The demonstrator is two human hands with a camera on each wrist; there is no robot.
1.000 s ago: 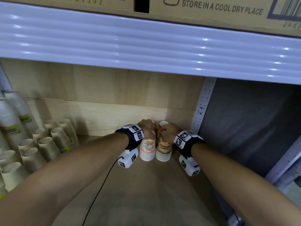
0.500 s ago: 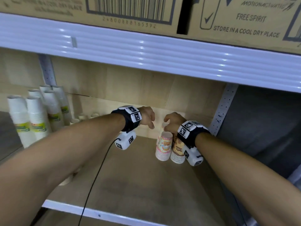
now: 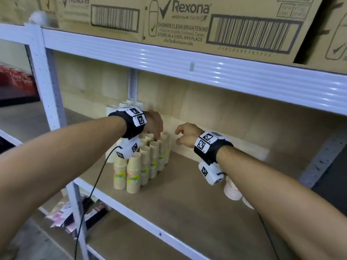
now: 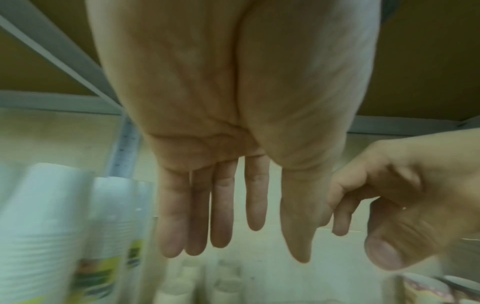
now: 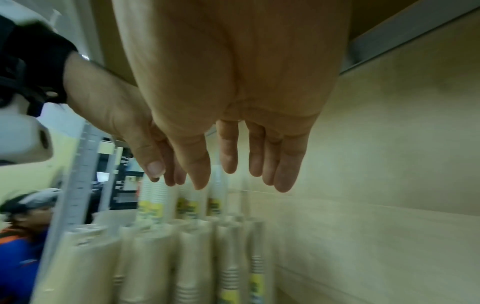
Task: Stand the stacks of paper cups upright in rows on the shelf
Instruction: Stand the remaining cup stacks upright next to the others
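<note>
Both my left hand (image 3: pixel 154 124) and right hand (image 3: pixel 185 135) hang spread, holding nothing; a careless sweep risks toppling the kraft cup stacks (image 3: pixel 148 162).

**Print on the cartons above the shelf**

We read "Rexona" beside a large tick on the middle cardboard carton (image 3: pixel 216 25), with "MOTIONACTIVATED" beneath it, then "SHOWER CLEAN BRIGHTENING" and "STORE IN A COOL DRY PLACE", plus lines of Thai script. We make out its barcode number only partly. The left carton (image 3: pixel 90 12) also shows "Rexona". Cup labels and wristband markers give us nothing legible.
</note>
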